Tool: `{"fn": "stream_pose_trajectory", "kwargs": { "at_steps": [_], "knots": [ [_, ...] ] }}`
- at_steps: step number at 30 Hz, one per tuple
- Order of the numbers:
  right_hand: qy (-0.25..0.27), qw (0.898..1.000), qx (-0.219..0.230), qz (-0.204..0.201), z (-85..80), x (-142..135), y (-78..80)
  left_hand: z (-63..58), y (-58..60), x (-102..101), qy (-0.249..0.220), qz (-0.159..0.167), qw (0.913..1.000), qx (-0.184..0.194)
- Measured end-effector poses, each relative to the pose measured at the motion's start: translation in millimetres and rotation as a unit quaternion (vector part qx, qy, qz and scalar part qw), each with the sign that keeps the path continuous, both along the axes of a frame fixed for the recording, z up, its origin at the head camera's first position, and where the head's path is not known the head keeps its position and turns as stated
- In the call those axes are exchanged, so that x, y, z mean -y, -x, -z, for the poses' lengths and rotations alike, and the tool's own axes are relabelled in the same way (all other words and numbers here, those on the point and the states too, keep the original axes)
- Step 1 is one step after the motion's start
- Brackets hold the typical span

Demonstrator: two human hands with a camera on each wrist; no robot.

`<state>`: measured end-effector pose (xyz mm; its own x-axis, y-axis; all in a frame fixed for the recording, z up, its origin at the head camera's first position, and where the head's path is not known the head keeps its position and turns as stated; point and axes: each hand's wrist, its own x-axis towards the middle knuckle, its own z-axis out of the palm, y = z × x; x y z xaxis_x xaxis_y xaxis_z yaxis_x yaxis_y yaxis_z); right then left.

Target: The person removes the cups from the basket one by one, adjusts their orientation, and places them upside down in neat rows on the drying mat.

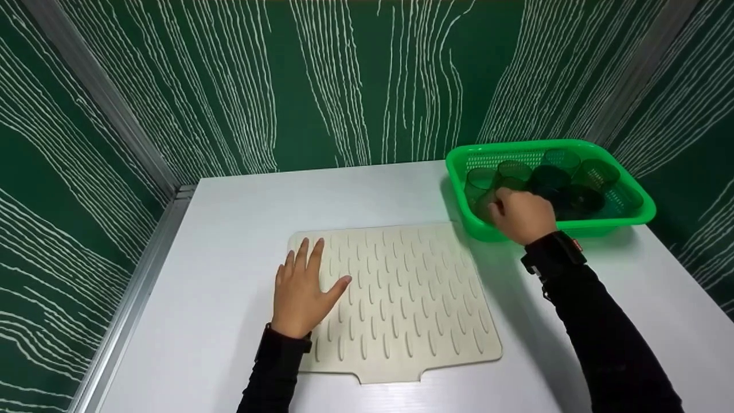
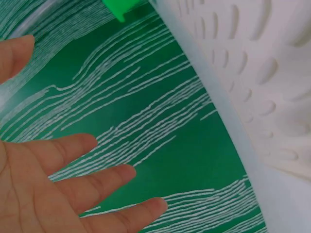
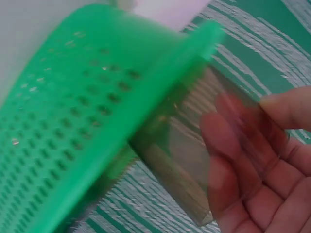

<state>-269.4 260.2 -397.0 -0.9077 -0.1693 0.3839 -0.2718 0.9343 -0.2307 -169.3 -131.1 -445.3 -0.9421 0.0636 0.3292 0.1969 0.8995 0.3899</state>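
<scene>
My right hand [image 1: 524, 215] reaches over the near left end of a green plastic basket [image 1: 648, 209]. In the right wrist view its thumb and fingers grip a see-through, brownish glass tumbler [image 3: 184, 145], which tilts at the basket's rim [image 3: 160, 87]. From the head view that tumbler is mostly hidden by the hand. Several other tinted tumblers stand in the basket, among them a dark one [image 1: 550, 176] and an amber one [image 1: 596, 172]. My left hand [image 1: 301, 298], fingers spread and holding nothing, hovers at the left side of a beige ridged drying mat [image 1: 395, 287].
The mat lies flat on a white table [image 1: 229, 229], its tab toward me. Behind the table rises a green wall [image 1: 367, 86] with white wavy lines. A metal rail [image 1: 137, 287] runs along the left edge. The basket sits at the back right corner.
</scene>
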Motion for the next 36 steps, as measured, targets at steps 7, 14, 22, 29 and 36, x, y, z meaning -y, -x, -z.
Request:
{"fn": "stream_pose_trajectory", "kwargs": {
  "at_steps": [7,14,22,29,36],
  "knots": [
    [0.065,0.995,-0.068,-0.022,-12.3,18,-18.5,-2.5,0.3,-5,-0.116,0.039,0.9922,0.023],
    [0.158,0.979,-0.09,-0.094,-4.6,41,-34.6,-6.1,-1.0,-10,-0.22,0.081,0.9702,0.06],
    [0.269,0.943,-0.073,-0.182,11.8,78,-51.4,-5.1,-2.3,-15,-0.285,0.135,0.945,0.086],
    [0.338,0.908,-0.036,-0.246,27.7,113,-65.9,1.9,-3.5,-21,-0.323,0.154,0.9263,0.118],
    [0.353,0.886,0.04,-0.299,34.9,131,-77.9,8.1,-2.9,-33,-0.434,0.188,0.8641,0.172]
  ]
}}
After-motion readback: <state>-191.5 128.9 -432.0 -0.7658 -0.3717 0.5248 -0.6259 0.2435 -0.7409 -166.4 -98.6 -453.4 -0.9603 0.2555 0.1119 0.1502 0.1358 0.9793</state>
